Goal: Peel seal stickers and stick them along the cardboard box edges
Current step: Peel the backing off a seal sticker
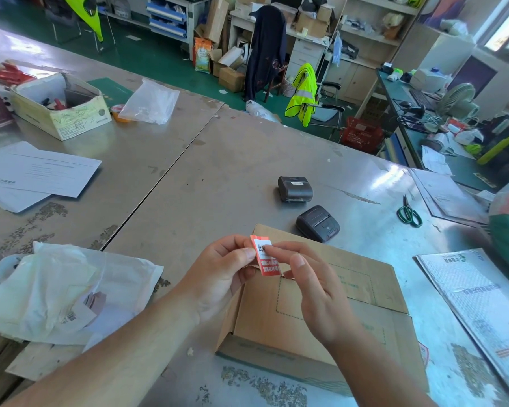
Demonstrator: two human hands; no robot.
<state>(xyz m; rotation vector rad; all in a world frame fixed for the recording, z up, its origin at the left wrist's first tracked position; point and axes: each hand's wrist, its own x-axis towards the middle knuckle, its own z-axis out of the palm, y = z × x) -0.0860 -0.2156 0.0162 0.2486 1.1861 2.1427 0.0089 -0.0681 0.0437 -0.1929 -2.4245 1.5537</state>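
head view: left hand (222,270) and right hand (312,284) grip narrow, pinching seal sticker (265,255) above cardboard box (362,292).

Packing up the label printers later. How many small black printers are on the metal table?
2. One black printer sits mid-table, beyond the cardboard box; the second black printer lies nearer, just beyond the box's far edge. Others could be hidden in the clutter.

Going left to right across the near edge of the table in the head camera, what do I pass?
white plastic bag → left hand → seal sticker → right hand → printed mailer
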